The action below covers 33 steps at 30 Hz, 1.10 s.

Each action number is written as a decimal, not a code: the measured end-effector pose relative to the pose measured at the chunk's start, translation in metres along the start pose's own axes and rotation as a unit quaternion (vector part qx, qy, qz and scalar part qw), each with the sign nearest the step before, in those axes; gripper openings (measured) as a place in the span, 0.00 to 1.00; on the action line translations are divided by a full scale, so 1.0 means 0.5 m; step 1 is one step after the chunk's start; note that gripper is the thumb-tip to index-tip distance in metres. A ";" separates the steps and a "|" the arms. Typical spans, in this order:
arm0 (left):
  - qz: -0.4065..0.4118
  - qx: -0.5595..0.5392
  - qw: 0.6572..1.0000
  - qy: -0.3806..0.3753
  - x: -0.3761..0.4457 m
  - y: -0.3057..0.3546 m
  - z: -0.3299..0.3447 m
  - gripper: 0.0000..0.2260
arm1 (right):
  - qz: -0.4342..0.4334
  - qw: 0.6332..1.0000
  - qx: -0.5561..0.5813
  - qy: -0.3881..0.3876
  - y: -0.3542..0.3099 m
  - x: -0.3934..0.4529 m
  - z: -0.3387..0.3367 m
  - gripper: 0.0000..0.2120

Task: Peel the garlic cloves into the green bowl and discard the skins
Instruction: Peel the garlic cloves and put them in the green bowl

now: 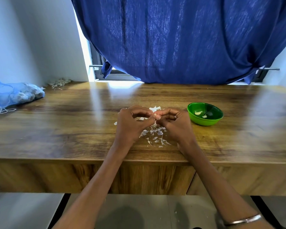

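Wooden desk [73, 129]: our left hand [132, 123] and right hand [173, 123] pinch a garlic clove [155, 115], mostly hidden by curled fingers, near its middle.

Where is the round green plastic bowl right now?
In the head view, the round green plastic bowl sits on the wooden table, just right of the right hand.

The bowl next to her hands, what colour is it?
Bright green, inside and out. The bowl shows best in the head view.
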<state>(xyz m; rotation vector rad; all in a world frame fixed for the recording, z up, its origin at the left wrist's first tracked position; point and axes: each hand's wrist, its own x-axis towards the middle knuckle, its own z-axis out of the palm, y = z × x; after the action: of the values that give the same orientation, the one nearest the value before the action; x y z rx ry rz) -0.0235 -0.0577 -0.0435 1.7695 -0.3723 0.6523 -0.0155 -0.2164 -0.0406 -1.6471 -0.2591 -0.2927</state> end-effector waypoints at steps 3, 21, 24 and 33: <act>0.003 0.014 1.000 -0.008 -0.001 -0.002 -0.002 0.07 | 0.000 1.000 -0.011 0.001 0.004 0.001 0.000 0.08; 0.025 0.069 0.997 0.025 -0.002 -0.006 -0.001 0.09 | -0.061 0.998 -0.016 -0.019 0.017 0.005 0.004 0.08; 0.033 0.081 0.996 0.031 -0.002 -0.006 -0.001 0.09 | -0.071 0.997 -0.033 -0.022 0.018 0.005 0.005 0.09; 0.064 0.120 0.990 0.027 -0.002 -0.002 0.003 0.08 | -0.068 0.997 -0.025 -0.005 0.010 0.000 0.004 0.07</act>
<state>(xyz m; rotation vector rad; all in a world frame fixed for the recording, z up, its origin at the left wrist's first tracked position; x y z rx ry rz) -0.0235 -0.0591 -0.0449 1.9633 -0.3850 0.8629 -0.0139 -0.2148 -0.0456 -1.6827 -0.3760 -0.3969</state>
